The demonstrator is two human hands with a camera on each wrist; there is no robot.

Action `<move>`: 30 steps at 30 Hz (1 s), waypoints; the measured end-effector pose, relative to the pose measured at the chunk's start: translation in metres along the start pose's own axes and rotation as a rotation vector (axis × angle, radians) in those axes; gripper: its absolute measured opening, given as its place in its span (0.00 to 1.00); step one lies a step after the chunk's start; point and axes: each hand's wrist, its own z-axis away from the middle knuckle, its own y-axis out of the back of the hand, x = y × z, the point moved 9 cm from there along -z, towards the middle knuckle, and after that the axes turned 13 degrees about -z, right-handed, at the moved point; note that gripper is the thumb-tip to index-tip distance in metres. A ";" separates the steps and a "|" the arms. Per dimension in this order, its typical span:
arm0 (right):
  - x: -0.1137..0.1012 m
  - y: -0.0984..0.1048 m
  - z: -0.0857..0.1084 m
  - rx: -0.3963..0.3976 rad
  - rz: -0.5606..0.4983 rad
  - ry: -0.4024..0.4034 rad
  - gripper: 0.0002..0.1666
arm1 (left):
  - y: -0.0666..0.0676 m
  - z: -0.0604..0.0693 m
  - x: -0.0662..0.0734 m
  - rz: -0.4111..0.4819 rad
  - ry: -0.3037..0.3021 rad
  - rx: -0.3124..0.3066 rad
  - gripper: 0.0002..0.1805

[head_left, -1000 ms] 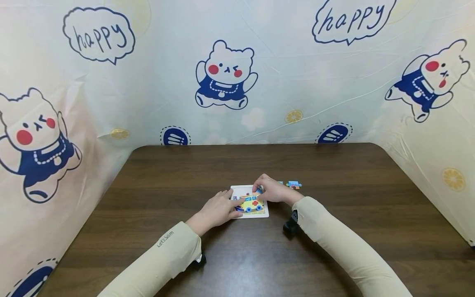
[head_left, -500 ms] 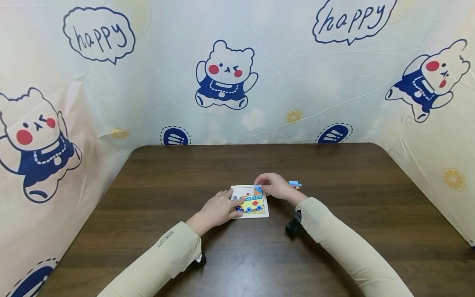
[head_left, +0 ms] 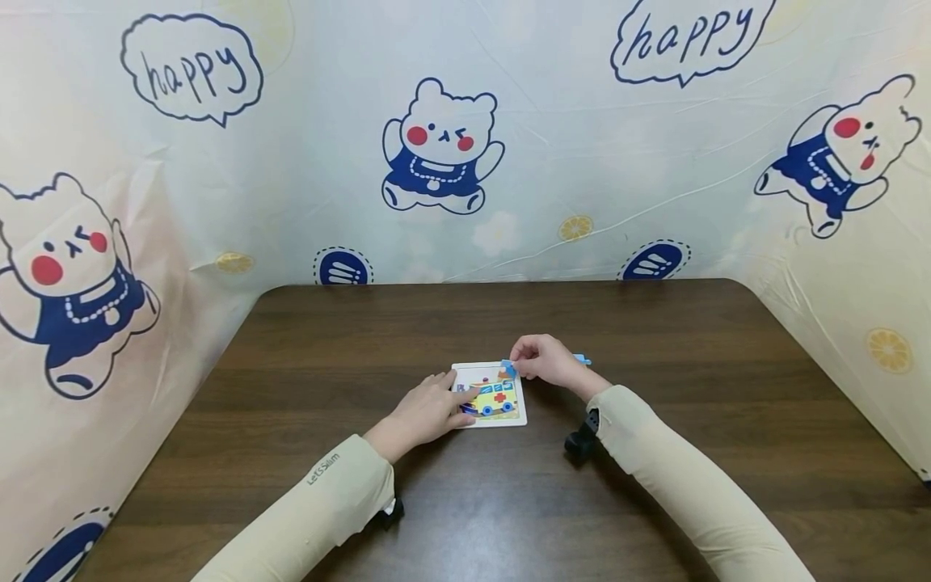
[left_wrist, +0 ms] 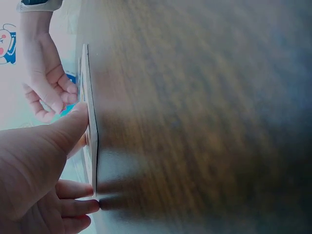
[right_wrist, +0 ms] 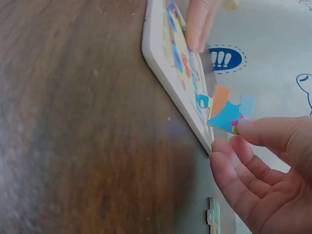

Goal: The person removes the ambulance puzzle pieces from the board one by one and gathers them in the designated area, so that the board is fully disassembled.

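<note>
Puzzle piece [right_wrist: 225, 108] tilted over puzzle board [right_wrist: 156, 41]

Since half a second ago, the right hand [head_left: 545, 360] has shifted rightward, pinching the piece, which juts past its fingertips at the board's far right corner. The left hand [head_left: 424, 408] rests spread on the board.

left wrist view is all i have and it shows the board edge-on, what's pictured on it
Observer: The head view shows a yellow vehicle with a red cross on the board.
Operator: ok and what's the right hand got
Observer: Per the right wrist view, it pinches a blue-and-orange piece.
Operator: any other loose bit around
Observer: Yes, the head view shows a blue one on the table, partly hidden behind the right hand.
</note>
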 end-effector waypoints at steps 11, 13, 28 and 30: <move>-0.004 0.031 0.006 0.052 -0.055 0.005 0.03 | 0.001 0.001 0.001 -0.005 -0.020 0.035 0.29; -0.005 0.038 0.008 0.062 -0.052 0.016 0.04 | 0.002 0.001 0.001 -0.009 -0.023 0.044 0.30; -0.005 0.086 0.021 0.121 -0.043 -0.004 0.09 | 0.004 0.003 -0.001 -0.059 0.038 0.068 0.41; -0.002 0.091 0.024 0.126 -0.039 -0.012 0.09 | 0.004 0.003 -0.001 -0.065 0.039 0.068 0.40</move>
